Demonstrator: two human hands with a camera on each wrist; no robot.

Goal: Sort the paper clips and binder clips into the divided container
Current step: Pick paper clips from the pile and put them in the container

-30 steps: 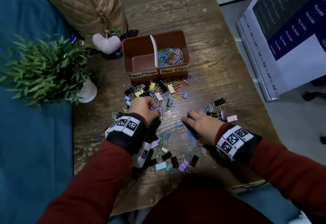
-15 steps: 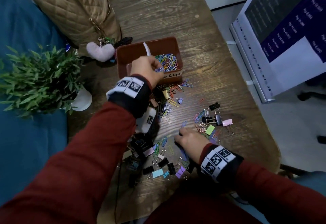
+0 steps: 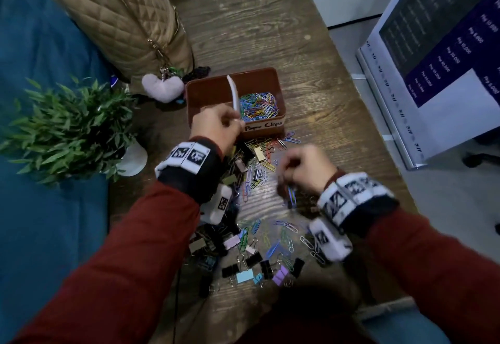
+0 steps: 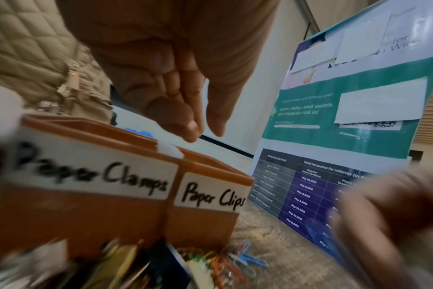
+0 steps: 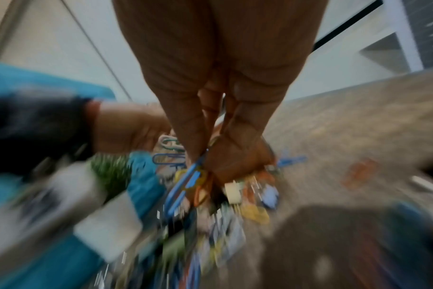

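The brown divided container (image 3: 278, 91) stands at mid-table, labelled "Paper Clamps" (image 4: 91, 174) and "Paper Clips" (image 4: 213, 197). Coloured paper clips (image 3: 258, 106) fill its right compartment beside the white divider (image 3: 233, 91). My left hand (image 3: 230, 124) hovers over the container's front edge at the divider; its fingers (image 4: 191, 125) hang relaxed and hold nothing. My right hand (image 3: 286, 178) is raised above the table and pinches a few blue paper clips (image 5: 185, 183). Loose paper clips (image 3: 284, 235) and binder clips (image 3: 244, 276) lie scattered in front of the container.
A potted plant (image 3: 67, 127) stands at the table's left edge. Behind it are a quilted beige bag (image 3: 121, 18) and a pink heart charm (image 3: 162, 87). A printed banner (image 3: 433, 59) stands off the table's right side. Blue fabric (image 3: 40, 208) lies left.
My left hand went from the pile to the container and now hangs empty at its front edge. My right hand rose off the table with blue paper clips pinched.
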